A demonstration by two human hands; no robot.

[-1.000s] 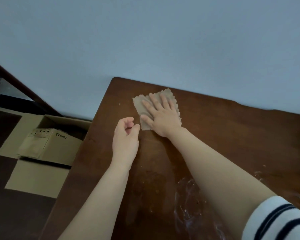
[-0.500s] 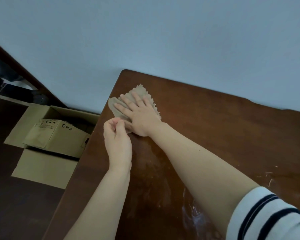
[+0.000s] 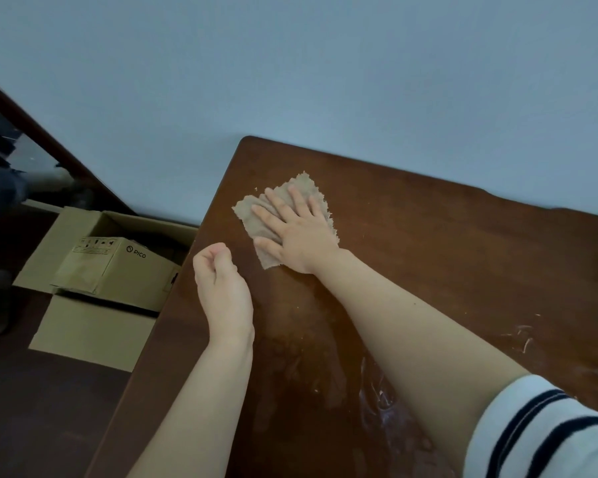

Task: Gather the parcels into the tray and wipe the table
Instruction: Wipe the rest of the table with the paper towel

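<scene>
The frayed tan cloth [image 3: 307,184] lies flat near the table's [image 3: 463,270] far left corner, at 1 o'clock from the left hand [image 3: 221,288]. The right hand [image 3: 301,243] presses it with straight, spread fingers. The left hand hovers by the edge, curled in a loose fist with nothing seen inside.

A stroke toward 9 o'clock could push the cloth overboard, and the white smears [image 3: 522,339] at 4 o'clock may get missed.

The table is dark wood under a pale blue wall [image 3: 290,63]. A cardboard box [image 3: 118,267] sits on the floor at 9 o'clock.

Plain pale blue-grey wall [image 3: 290,63], dark floor [image 3: 32,419], open cardboard box [image 3: 118,270] at left.
</scene>
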